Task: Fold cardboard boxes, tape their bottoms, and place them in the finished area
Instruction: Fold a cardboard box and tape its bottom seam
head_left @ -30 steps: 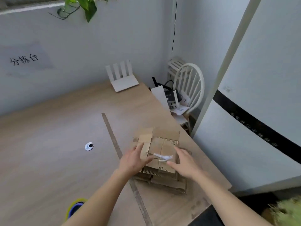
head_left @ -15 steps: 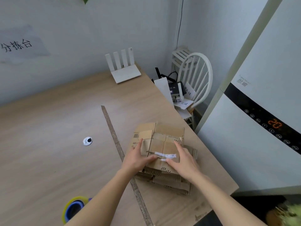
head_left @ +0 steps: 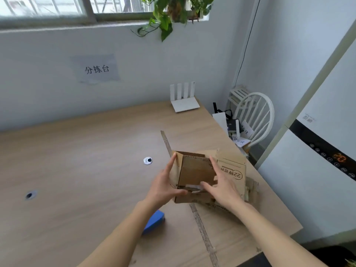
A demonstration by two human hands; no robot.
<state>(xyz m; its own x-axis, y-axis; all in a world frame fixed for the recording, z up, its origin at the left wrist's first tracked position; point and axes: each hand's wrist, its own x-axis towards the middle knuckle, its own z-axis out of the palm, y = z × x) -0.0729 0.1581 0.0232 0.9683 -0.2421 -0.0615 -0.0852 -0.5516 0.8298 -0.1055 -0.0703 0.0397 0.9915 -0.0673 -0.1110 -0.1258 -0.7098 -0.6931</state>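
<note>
Where hands [head_left: 194,186] meet, flattened boxes [head_left: 250,189].

**Soft daylight, wide-angle bend, slight motion blur**

We see an evenly bright room lit by daylight from the window [head_left: 57,6] along the top edge, whose panes are blown out to near white. Shadows are faint: a soft one lies under the cardboard box [head_left: 194,176] and beneath the forearms on the table [head_left: 77,170]. We find no harsh glare on the wood. The lens bends straight lines towards the edges, notably the white appliance [head_left: 317,170] at right. Fine detail is smeared throughout, and print on the box reads only partly.
</note>
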